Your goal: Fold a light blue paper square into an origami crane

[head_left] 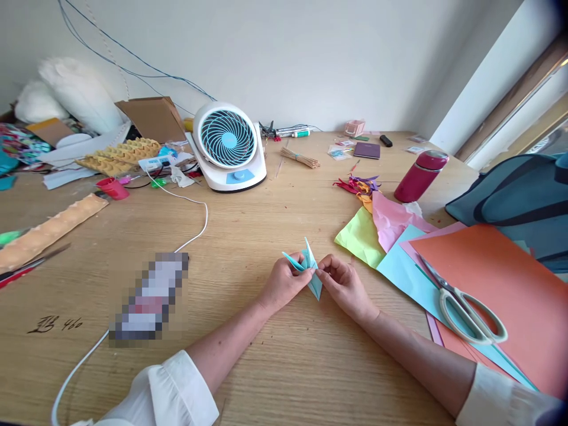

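A light-blue folded paper point(315, 286) with several narrow points is held between my hands, a little above the wooden table point(248, 367). My left hand point(286, 283) pinches it from the left, with two thin points sticking up past the fingers. From the right, my right hand point(344, 285) grips its edge between thumb and forefinger. Both thumbs nearly meet over the middle of the paper and hide part of its folds. One broad point hangs down below the fingertips.
To the right, scissors point(470, 313) lie on coloured paper sheets point(501, 260), near a magenta bottle point(420, 176) and a blue bag point(523, 201). A white fan point(228, 145) stands at the back. A blurred-out device point(148, 296) with a white cable point(206, 216) lies left.
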A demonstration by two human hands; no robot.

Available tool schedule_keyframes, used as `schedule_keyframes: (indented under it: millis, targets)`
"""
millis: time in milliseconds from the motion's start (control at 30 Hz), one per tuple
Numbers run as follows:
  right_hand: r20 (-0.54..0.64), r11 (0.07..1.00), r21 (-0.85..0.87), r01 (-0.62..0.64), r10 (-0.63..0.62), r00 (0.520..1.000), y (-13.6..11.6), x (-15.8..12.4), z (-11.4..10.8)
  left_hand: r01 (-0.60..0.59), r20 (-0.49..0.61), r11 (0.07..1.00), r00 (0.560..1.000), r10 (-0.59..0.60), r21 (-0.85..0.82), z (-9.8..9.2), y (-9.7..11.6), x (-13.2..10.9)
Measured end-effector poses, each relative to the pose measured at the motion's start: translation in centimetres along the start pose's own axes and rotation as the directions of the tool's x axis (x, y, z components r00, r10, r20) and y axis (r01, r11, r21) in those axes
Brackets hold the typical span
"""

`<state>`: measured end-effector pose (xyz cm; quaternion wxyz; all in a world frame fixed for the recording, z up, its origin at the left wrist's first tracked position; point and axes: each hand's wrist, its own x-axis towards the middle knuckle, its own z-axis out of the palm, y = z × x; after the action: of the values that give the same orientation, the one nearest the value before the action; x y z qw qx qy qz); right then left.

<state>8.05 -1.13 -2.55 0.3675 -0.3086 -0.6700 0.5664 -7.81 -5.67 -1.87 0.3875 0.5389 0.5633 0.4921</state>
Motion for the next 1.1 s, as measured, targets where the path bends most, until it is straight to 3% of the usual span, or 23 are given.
schedule_keyframes:
  millis: [1100]
  targets:
    - [0.059,0.999,0.032,-0.035,0.033,0.998,-0.19,-0.44,-0.19,-0.006,0.061,1.0,0.998,0.007,-0.022,-0.22,0.1,-0.1]
